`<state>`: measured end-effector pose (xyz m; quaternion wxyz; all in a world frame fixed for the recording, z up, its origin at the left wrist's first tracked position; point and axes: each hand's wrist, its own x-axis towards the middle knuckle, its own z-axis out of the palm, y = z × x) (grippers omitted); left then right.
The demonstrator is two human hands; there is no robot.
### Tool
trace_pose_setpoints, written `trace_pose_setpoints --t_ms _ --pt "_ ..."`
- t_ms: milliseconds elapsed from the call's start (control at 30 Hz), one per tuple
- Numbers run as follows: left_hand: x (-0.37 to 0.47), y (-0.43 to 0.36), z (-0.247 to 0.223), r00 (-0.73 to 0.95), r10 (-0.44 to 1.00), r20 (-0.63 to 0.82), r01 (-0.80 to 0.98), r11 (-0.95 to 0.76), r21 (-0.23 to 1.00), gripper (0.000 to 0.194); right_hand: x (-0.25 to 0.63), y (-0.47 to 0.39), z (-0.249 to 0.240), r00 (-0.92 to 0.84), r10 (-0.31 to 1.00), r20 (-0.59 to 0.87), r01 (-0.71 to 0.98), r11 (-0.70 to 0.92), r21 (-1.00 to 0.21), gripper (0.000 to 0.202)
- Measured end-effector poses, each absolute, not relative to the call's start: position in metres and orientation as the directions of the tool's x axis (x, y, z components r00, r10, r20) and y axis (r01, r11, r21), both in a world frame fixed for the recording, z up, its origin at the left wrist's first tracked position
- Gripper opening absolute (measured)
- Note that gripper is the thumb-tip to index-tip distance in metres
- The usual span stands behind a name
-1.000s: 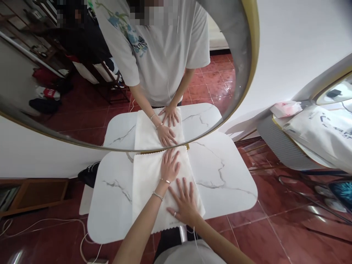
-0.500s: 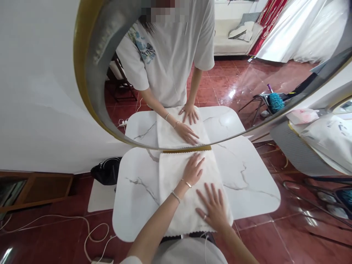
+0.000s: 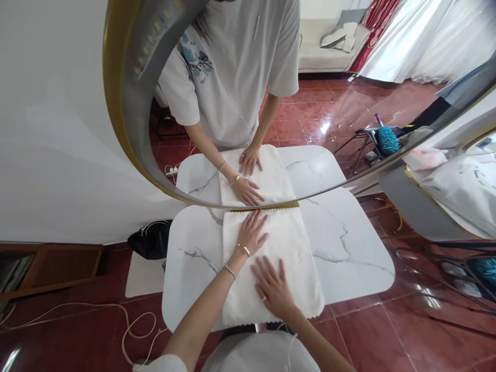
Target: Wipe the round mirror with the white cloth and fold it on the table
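A white towel (image 3: 294,243) with a scalloped edge lies flat across the white marble-patterned table (image 3: 349,258), its near end reaching the table's front edge. My left hand (image 3: 252,235), with bracelets at the wrist, rests on the far left part of the cloth, fingers stretched out. Closer to me, my right hand (image 3: 274,289) lies flat near the towel's middle, fingers spread, a ring on one finger. Neither hand grips anything. Both hands and the towel also appear reflected in the large mirror (image 3: 110,103) behind the table.
The gold-rimmed mirror leans over the table's far edge. A black bag (image 3: 151,239) sits at the left on a white surface. A cable (image 3: 126,320) loops over the red tiled floor. At right stands a grey ribbed table (image 3: 411,212) bearing a white plastic bag (image 3: 465,183).
Both my hands have slid left across the towel. The towel's near edge has shifted slightly left and away from me, and the view has tilted a little.
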<state>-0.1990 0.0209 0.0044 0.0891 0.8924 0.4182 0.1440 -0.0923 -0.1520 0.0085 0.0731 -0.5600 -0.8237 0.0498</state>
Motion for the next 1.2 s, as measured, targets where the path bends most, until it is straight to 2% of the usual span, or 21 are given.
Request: trace_pose_setpoints --t_ms 67,200,367,533,633,900,1033,1133,1200 --pt "-0.221 0.024 0.006 0.591 0.786 0.182 0.741 -0.618 0.261 0.064 -0.114 -0.15 0.009 -0.439 0.896 0.068 0.872 0.443 -0.208 0.064" --pt "-0.244 0.024 0.008 0.574 0.802 0.165 0.768 -0.597 0.232 0.063 -0.131 -0.147 0.01 -0.445 0.892 0.084 0.855 0.451 -0.255 0.074" --pt "-0.203 0.013 0.005 0.507 0.845 0.17 0.811 -0.534 0.238 0.065 -0.095 -0.151 0.01 -0.422 0.903 0.082 0.88 0.43 -0.202 0.067" --pt "-0.14 0.006 0.0 0.577 0.796 0.186 0.743 -0.605 0.287 0.066 -0.039 -0.165 0.009 -0.397 0.914 0.084 0.906 0.405 -0.125 0.067" --pt "-0.135 0.009 -0.001 0.612 0.769 0.185 0.709 -0.637 0.302 0.064 -0.034 -0.167 0.008 -0.385 0.919 0.089 0.915 0.393 -0.096 0.067" --pt "-0.226 0.021 0.0 0.659 0.731 0.176 0.675 -0.678 0.291 0.059 -0.12 -0.154 0.009 -0.424 0.898 0.114 0.891 0.437 -0.123 0.069" --pt "-0.27 0.025 0.002 0.637 0.757 0.149 0.705 -0.65 0.284 0.06 -0.157 -0.149 0.01 -0.462 0.878 0.122 0.863 0.477 -0.166 0.07" --pt "-0.288 0.025 0.005 0.598 0.793 0.12 0.741 -0.603 0.293 0.061 -0.167 -0.142 0.009 -0.46 0.871 0.173 0.843 0.489 -0.224 0.067" --pt "-0.296 0.022 0.007 0.557 0.822 0.123 0.769 -0.566 0.297 0.061 -0.165 -0.129 0.007 -0.372 0.893 0.252 0.856 0.435 -0.278 0.064"
